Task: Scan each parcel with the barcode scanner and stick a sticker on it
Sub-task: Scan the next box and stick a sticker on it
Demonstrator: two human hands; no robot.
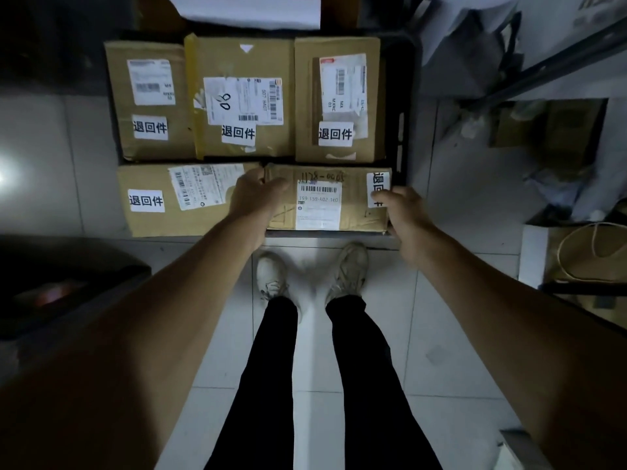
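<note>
Several brown cardboard parcels lie flat on a dark tray (403, 137) in front of me, each with a shipping label and a white sticker with black characters. The near right parcel (353, 215) carries a barcode label (319, 205) and a white sticker (378, 186) at its right end. My left hand (256, 201) grips that parcel's left end, fingers curled over the edge. My right hand (400, 212) holds its right end, thumb on the sticker. The near left parcel (152, 201) lies beside it, and three more (244, 96) sit behind. No barcode scanner is visible.
My feet in white shoes (349, 269) stand on pale floor tiles just before the tray. A dark bin (61, 279) sits at my left. Shelving with bags and boxes (559, 130) crowds the right side. A white sheet (251, 8) lies beyond the tray.
</note>
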